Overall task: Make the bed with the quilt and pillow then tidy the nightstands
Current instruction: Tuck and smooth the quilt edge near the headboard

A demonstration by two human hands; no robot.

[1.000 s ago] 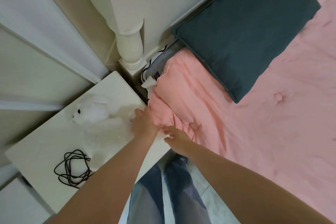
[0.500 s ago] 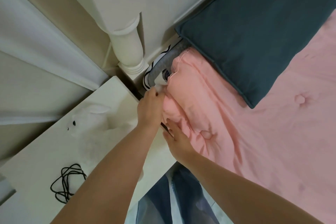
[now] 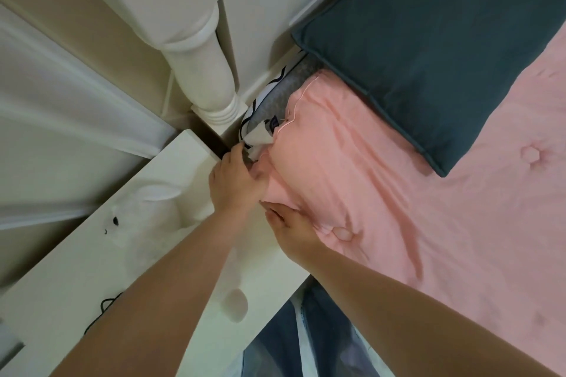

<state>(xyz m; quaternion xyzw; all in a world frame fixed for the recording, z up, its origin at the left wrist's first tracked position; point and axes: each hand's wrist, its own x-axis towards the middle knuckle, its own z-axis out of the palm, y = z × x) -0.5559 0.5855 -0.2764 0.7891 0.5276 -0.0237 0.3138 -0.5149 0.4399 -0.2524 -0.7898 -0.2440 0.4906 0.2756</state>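
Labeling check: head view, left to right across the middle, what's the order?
black cable → white plush rabbit → left hand → right hand → pink quilt

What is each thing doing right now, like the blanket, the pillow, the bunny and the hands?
pink quilt: spread over the bed, corner bunched by the nightstand.
dark pillow: lying flat at the headboard, over the quilt's top edge.
left hand: gripping the quilt's corner.
right hand: fingers flat on the quilt's edge.
white bunny toy: lying on the nightstand.
black cable: on the nightstand, mostly hidden by the arm.
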